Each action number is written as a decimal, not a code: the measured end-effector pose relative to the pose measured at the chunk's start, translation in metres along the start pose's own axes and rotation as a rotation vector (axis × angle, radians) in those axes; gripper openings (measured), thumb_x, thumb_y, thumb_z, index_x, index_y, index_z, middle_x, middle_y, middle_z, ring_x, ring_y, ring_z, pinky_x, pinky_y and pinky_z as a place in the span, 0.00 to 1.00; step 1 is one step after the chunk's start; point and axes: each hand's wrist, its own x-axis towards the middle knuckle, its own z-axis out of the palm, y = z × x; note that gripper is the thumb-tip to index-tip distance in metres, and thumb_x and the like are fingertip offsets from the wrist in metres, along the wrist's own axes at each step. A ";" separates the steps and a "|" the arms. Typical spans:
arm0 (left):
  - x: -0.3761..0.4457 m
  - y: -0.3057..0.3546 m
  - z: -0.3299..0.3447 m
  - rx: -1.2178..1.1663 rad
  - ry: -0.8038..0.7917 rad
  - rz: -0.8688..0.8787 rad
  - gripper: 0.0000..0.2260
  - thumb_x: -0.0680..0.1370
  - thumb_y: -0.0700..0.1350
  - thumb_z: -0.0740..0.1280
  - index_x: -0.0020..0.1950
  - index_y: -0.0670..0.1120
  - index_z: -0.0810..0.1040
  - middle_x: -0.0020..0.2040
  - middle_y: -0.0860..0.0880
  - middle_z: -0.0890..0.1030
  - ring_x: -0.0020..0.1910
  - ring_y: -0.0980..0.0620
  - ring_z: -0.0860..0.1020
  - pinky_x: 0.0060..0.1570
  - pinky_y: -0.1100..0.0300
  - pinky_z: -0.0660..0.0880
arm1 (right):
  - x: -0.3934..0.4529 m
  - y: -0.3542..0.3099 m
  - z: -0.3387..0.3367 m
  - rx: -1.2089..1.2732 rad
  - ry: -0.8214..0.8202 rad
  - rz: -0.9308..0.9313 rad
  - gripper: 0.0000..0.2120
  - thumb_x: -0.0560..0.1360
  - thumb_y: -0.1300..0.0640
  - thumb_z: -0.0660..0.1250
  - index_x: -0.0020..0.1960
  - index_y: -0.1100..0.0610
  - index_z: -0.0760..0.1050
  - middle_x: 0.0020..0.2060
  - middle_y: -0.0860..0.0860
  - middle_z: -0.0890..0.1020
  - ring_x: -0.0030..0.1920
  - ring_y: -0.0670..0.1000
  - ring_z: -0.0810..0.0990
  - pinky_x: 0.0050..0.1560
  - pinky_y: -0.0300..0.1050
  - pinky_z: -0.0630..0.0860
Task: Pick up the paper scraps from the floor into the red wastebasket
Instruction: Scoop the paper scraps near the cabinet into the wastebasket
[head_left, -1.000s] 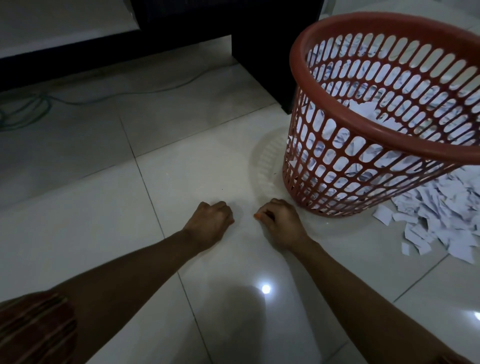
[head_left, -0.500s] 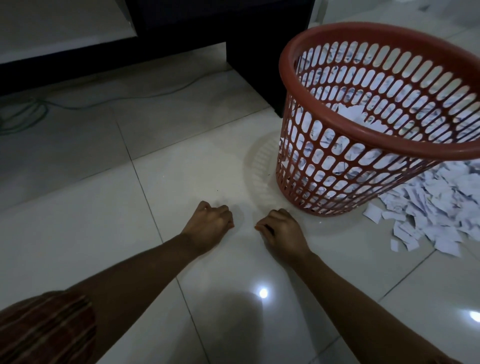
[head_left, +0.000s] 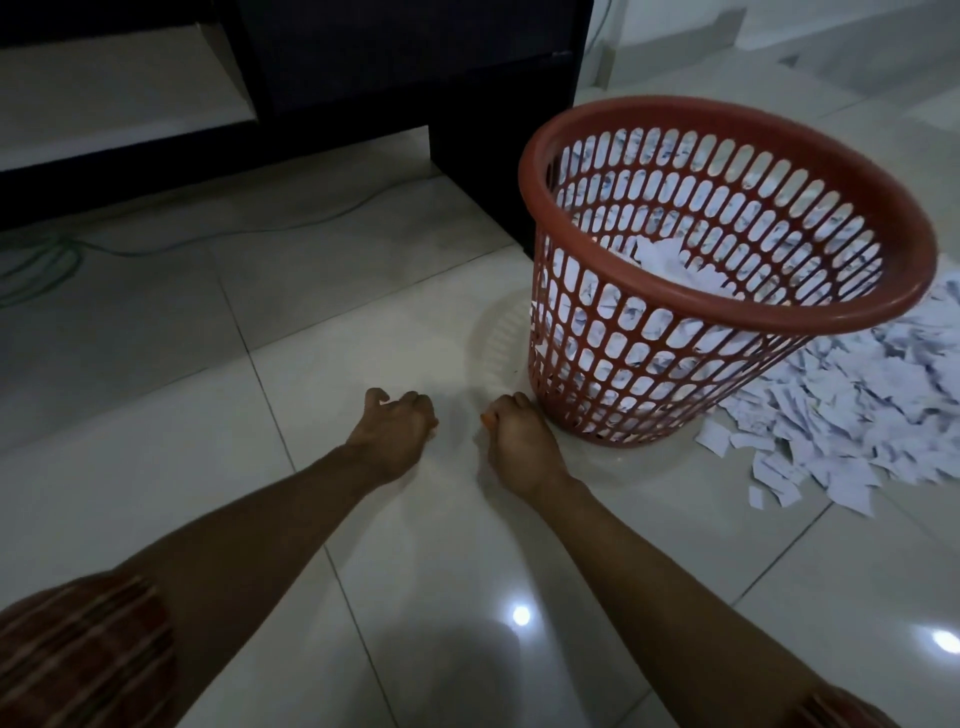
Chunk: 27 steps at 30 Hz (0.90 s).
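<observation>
— While both fists are being kept on the floor (head_left: 156, 322), what is being changed?

— Almost nothing at the hands. The left hand (head_left: 392, 434) and the right hand (head_left: 514, 447) are being held clenched as a second ago, knuckles down on the tile, and no paper is being seen in either. Only the view is being shifted: the red wastebasket (head_left: 722, 270) is being shown lower and more to the left, so more of the dark furniture (head_left: 415, 67) behind it is being seen.

— Where are the paper scraps (head_left: 852, 405) being found?

— A large heap is lying at the right edge of the floor, touching the basket foot. Other scraps are already lying inside the basket.

— So what is being meant for the task?

— Probably no picking is being done now; much is being left.
</observation>
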 end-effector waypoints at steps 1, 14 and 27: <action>0.001 -0.001 -0.006 -0.098 0.019 -0.007 0.08 0.82 0.42 0.56 0.56 0.45 0.73 0.55 0.48 0.76 0.56 0.50 0.74 0.61 0.51 0.56 | 0.000 -0.007 -0.005 0.057 0.064 -0.033 0.08 0.80 0.64 0.58 0.51 0.67 0.75 0.49 0.61 0.76 0.52 0.61 0.74 0.51 0.46 0.67; 0.050 -0.030 -0.200 -0.641 0.370 0.138 0.08 0.82 0.44 0.60 0.43 0.46 0.70 0.39 0.52 0.73 0.38 0.53 0.72 0.39 0.58 0.65 | 0.030 -0.113 -0.109 0.367 0.461 -0.189 0.07 0.81 0.63 0.58 0.48 0.62 0.73 0.44 0.55 0.73 0.40 0.44 0.66 0.40 0.34 0.63; 0.078 -0.021 -0.340 -0.627 0.138 0.400 0.10 0.82 0.50 0.61 0.47 0.49 0.79 0.37 0.50 0.80 0.36 0.54 0.78 0.37 0.59 0.74 | 0.064 -0.129 -0.259 -0.074 0.343 0.019 0.10 0.79 0.62 0.59 0.47 0.63 0.78 0.43 0.58 0.81 0.41 0.53 0.79 0.43 0.46 0.75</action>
